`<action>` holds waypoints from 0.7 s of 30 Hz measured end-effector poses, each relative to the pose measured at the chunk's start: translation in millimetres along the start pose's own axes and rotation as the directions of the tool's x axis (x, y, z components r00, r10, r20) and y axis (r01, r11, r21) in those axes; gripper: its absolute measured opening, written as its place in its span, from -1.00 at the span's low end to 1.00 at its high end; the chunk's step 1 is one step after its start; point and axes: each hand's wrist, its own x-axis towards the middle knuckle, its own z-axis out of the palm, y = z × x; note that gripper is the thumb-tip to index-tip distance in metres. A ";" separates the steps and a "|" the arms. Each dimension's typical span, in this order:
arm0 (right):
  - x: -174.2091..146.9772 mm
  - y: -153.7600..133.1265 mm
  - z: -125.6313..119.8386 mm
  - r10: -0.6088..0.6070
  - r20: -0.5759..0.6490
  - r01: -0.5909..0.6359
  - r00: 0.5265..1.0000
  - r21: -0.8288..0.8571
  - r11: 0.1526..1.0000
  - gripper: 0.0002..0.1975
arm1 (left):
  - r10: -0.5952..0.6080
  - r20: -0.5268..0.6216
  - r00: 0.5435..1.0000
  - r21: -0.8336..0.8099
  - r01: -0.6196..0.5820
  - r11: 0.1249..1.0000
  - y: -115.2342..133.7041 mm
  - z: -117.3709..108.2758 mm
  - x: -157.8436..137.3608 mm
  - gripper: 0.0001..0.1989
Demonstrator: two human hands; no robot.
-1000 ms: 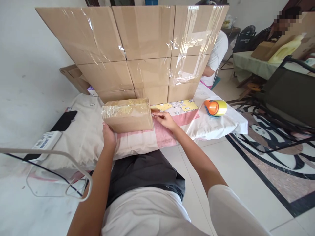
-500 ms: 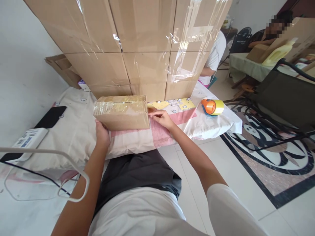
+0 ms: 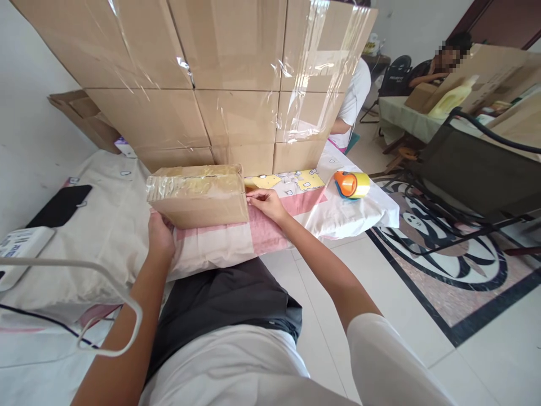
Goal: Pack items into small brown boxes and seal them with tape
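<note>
A closed brown cardboard box (image 3: 198, 204) with clear tape over its top rests on the cloth-covered table (image 3: 220, 251). My left hand (image 3: 161, 232) is closed on the box's lower left end, and some of its fingers are hidden behind the box. At the opposite end, my right hand (image 3: 267, 204) has thumb and fingertips pinched together against the box's right edge. Whether a bit of tape is between those fingertips is too small to tell. An orange tape dispenser (image 3: 347, 184) with a yellow roll lies to the right of my right hand.
Behind the box rises a wall of taped cartons (image 3: 236, 115). A black flat item (image 3: 59, 206) and a white power strip (image 3: 25, 254) lie at left, near a white bent tube (image 3: 114, 282). One person sits behind the cartons, another at the far table; a dark folding chair (image 3: 469, 152) stands right.
The view has shifted slightly, so everything appears a little further left. Both hands stay at the ends of the box, which keeps its place on the table.
</note>
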 end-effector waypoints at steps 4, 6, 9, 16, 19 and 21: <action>-2.0 -1.6 1.2 -0.051 0.044 0.052 0.998 -0.021 0.998 -0.60 | 0.003 0.018 1.000 -0.047 -0.002 0.999 5.4 4.0 -1.8 -0.54; -2.0 -1.7 3.1 -0.072 0.071 0.071 0.995 0.003 0.997 -0.60 | -0.009 0.029 1.000 -0.056 0.010 0.998 9.8 7.6 -4.5 -0.53; -1.7 -1.4 6.4 -0.039 0.082 0.036 0.996 0.038 0.999 -0.57 | -0.050 0.010 0.999 -0.045 0.050 0.998 15.1 12.5 -9.1 -0.52; -1.2 -3.6 4.8 -0.011 0.040 0.012 0.999 -0.004 1.000 -0.53 | -0.079 -0.044 0.996 -0.040 0.077 0.996 14.8 11.8 -8.1 -0.57; -0.1 -5.5 2.1 -0.023 0.031 0.023 0.999 -0.014 1.000 -0.54 | -0.097 -0.052 0.994 -0.095 0.092 0.991 14.2 6.8 -3.8 -0.68; 0.4 -6.4 0.8 -0.027 0.020 0.027 0.999 -0.009 1.000 -0.56 | -0.102 -0.037 0.994 -0.112 0.098 0.989 14.6 4.2 -2.3 -0.75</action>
